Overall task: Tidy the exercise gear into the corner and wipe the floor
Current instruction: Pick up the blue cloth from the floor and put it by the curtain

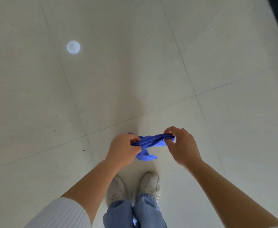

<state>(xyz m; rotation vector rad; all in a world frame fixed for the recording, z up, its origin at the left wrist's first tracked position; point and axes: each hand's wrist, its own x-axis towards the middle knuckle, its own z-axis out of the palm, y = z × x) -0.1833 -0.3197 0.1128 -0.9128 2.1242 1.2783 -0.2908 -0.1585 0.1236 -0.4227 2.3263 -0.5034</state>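
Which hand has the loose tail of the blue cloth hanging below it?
The left hand. The blue cloth is stretched between both hands, and its free end droops just below the left one; the right hand only pinches the other end.

Both arms extended forward and down, bare forearms converging, left hand (pixel 123 149) fisted around one end of the blue cloth (pixel 149 142), right hand (pixel 182 145) pinching the other end — thumb and fingertips closed, wrists slightly cocked inward
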